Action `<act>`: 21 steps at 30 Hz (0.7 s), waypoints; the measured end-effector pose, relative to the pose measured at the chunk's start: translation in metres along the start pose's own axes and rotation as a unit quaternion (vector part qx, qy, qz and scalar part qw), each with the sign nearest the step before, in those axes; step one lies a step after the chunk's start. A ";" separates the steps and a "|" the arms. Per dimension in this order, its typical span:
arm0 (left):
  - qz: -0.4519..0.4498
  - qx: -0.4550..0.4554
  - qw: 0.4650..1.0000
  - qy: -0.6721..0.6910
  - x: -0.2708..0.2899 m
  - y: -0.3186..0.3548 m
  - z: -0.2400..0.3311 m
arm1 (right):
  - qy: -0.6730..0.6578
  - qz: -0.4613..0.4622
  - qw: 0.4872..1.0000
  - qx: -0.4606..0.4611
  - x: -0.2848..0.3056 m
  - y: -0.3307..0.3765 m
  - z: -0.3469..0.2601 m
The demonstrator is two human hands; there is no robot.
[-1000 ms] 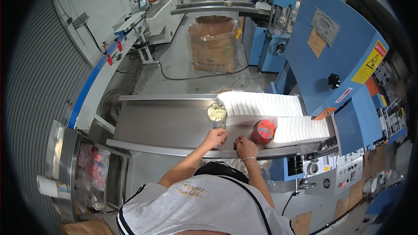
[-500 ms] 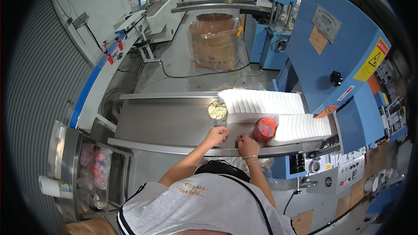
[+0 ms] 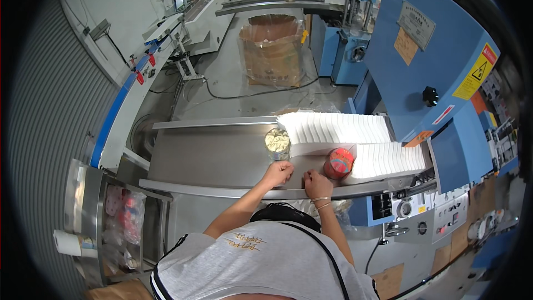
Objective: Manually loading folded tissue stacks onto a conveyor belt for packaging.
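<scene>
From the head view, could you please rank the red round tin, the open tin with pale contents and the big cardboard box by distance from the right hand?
1. Red round tin, just right of the right hand.
2. Open tin, up and to its left.
3. Cardboard box, far off on the floor.

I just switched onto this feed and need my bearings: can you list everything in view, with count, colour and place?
Metal table: one, grey steel, centre.
Stacks of flat sheets: two fanned rows, white, right side of the table.
Round tin: one, pale yellowish top, beside the upper row.
Round container: one, red, by the lower row.
Machine housing: one, blue, right.
Cardboard box: one, brown with clear liner, on the floor behind.
Paper roll: one, white, lower left.
Left hand: on the table's near edge, fingers curled.
Right hand: on the near edge, close to the red container.
</scene>
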State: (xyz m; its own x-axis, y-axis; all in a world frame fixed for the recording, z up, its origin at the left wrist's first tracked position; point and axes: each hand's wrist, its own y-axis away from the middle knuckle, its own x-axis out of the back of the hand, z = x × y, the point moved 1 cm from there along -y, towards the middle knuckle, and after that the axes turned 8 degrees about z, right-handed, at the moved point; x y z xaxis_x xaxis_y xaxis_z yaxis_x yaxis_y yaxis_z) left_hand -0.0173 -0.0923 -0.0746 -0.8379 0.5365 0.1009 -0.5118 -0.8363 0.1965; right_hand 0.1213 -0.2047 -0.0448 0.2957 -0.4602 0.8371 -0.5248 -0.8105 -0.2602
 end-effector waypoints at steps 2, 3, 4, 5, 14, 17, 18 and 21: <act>-0.001 -0.001 1.000 0.000 0.001 -0.002 0.003 | -0.002 0.005 1.000 0.003 -0.002 -0.002 0.000; -0.001 -0.002 1.000 0.000 0.001 -0.001 0.003 | -0.003 0.005 1.000 0.002 -0.001 -0.002 0.000; -0.001 -0.002 1.000 -0.001 0.001 -0.002 0.003 | -0.003 0.003 1.000 0.001 -0.001 -0.003 -0.001; -0.002 -0.001 1.000 -0.002 0.002 -0.003 0.003 | -0.004 0.001 1.000 0.001 -0.001 -0.004 -0.002; -0.003 0.009 1.000 -0.002 -0.004 0.006 -0.009 | 0.000 -0.011 1.000 -0.006 0.002 0.008 0.003; -0.006 0.009 1.000 0.011 -0.004 -0.001 -0.012 | 0.004 -0.007 1.000 -0.008 0.002 0.009 0.005; -0.005 0.012 1.000 0.021 -0.005 0.000 -0.015 | 0.010 -0.020 1.000 -0.019 0.005 0.008 0.003; -0.016 0.009 0.999 0.044 -0.001 -0.004 -0.014 | 0.003 -0.015 1.000 -0.019 0.004 0.002 0.000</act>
State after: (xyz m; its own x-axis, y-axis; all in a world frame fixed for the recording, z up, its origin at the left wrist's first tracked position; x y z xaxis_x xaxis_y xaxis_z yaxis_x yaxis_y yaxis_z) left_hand -0.0170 -0.0907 -0.0894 -0.8348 0.5505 0.0080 -0.5362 -0.8162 0.2151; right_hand 0.1219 -0.2084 -0.0417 0.3076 -0.4329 0.8473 -0.5458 -0.8097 -0.2156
